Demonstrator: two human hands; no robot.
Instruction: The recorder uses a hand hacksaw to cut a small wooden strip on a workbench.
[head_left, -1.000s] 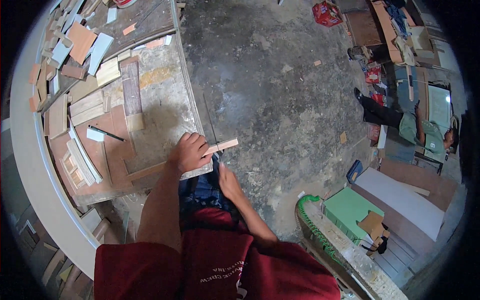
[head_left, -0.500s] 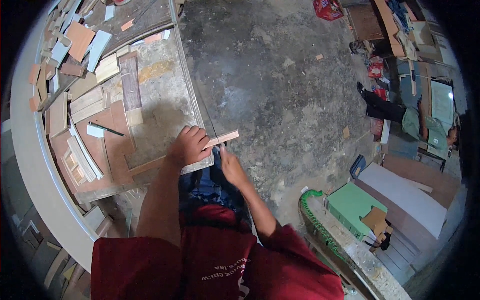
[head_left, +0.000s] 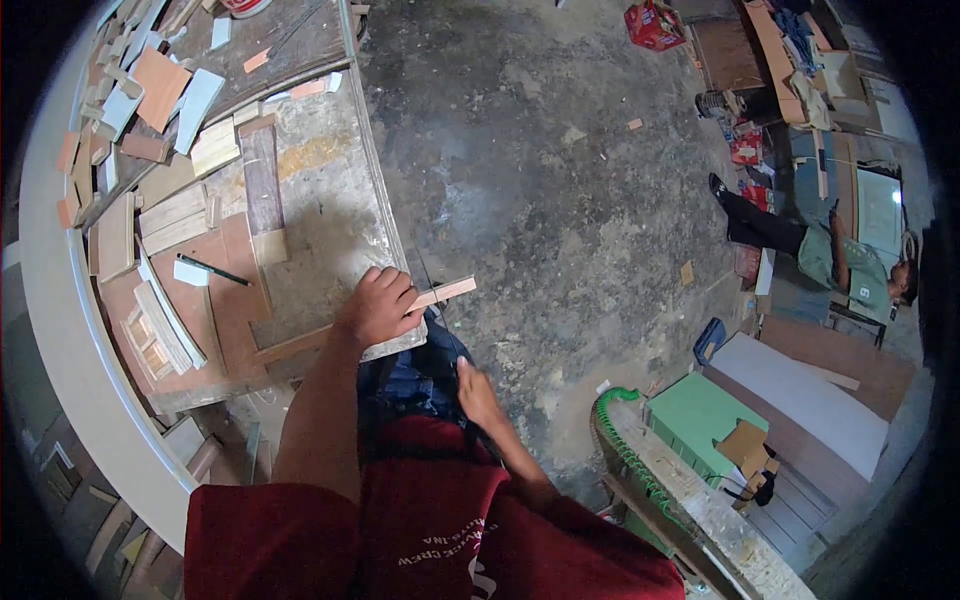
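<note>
My left hand [head_left: 382, 308] is closed over a narrow light wood strip [head_left: 447, 292], pressing it down at the corner of the workbench [head_left: 335, 225]. The strip's free end sticks out past the bench edge over the floor. A thin dark saw blade [head_left: 447, 325], seen nearly edge-on, crosses the strip just right of my left fingers. My right hand [head_left: 479, 395] is closed at the near end of the saw, low and close to my body; its handle is hidden in the grip. Left of my left wrist, a long wood strip [head_left: 290, 344] lies on the bench, in line with the held one.
Wood offcuts [head_left: 160, 85], a dark pencil or pen [head_left: 215, 269] on a white slip and a small wooden frame piece [head_left: 155, 335] lie leftward. At right are a green cabinet [head_left: 700, 415], a coiled green hose [head_left: 610, 420] and another person [head_left: 840, 255].
My right hand has drawn back toward my body, away from the strip, pulling the saw blade along with it. My left hand stays on the strip.
</note>
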